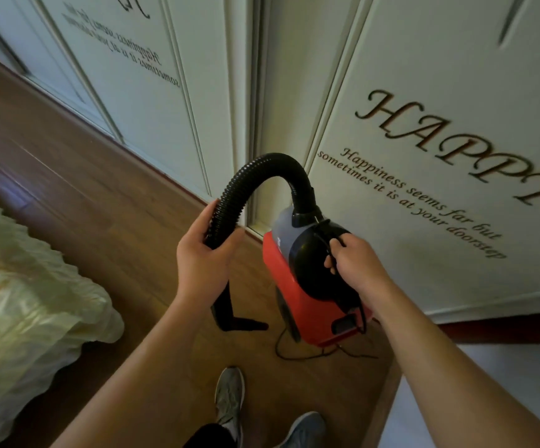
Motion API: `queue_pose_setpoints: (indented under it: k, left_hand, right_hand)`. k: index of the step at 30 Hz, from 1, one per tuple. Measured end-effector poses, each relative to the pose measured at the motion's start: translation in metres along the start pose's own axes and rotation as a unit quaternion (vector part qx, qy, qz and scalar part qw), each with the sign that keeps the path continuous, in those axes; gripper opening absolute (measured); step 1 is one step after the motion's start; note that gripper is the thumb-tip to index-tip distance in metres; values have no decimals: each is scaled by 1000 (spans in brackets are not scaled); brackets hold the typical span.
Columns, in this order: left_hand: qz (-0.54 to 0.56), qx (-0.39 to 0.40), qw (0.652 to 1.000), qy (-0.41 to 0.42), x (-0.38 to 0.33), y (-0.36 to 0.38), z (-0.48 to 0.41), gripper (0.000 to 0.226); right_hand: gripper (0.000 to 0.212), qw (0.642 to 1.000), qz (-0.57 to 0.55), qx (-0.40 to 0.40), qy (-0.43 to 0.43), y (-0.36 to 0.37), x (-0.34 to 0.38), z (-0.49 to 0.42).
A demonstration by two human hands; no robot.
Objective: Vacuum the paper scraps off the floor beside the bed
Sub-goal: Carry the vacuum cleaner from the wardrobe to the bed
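The fingers [197, 223] of the left hand [204, 257] are curling round the black corrugated hose [262, 163], gripping it where it comes down from its arch. The fingers [330, 263] of the right hand [357, 265] are closing on a thin black strap [326, 236] that is running over the rounded black top of the vacuum [297, 286].

The vacuum, a small canister with a red lower body, is sitting directly under the right hand, between the person and the wardrobe door [423, 92]. Whether its base is touching the floor [100, 205] cannot be told. The hose is rising from the front of the canister, looping over to the left hand and ending below it in a black nozzle [241, 324], which is pointing right, close above the wooden floor.

A thin cord [294, 354] is trailing on the floor behind the canister. The bed [19, 286], under a cream ruffled cover, is lying to the left, well apart from the nozzle. Two grey shoes [229, 396] are standing on the floor near the bottom edge.
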State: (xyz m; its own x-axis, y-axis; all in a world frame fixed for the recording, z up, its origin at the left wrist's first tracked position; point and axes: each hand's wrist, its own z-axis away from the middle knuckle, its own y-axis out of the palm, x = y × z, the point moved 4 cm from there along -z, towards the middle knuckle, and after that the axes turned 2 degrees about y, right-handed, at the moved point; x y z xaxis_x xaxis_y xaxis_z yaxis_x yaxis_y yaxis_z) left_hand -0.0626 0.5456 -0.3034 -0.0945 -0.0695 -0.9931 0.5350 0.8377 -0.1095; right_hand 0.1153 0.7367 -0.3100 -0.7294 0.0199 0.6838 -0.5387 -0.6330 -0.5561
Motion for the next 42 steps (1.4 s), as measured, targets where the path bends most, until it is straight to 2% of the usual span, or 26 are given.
queue_pose_setpoints:
  k: [10, 22, 28, 32, 42]
  left_hand:
    - [-15, -44, 997, 69, -133, -60, -9, 50]
    - [-21, -158, 978, 134, -267, -124, 33, 52]
    - [-31, -215, 963, 158, -289, -153, 64, 59]
    - [-30, -243, 957, 155, -294, -177, 71, 54]
    - [-15, -302, 941, 155, -294, -260, 35, 53]
  right_hand:
    - [30, 988, -147, 27, -46, -22, 107, 94]
    - [28, 956, -221, 83, -173, -53, 233, 173]
    - [27, 943, -224, 111, -217, -55, 283, 197]
    - [27, 940, -212, 130, -234, -44, 313, 208]
    - [22, 928, -218, 173, -248, 23, 408, 207]
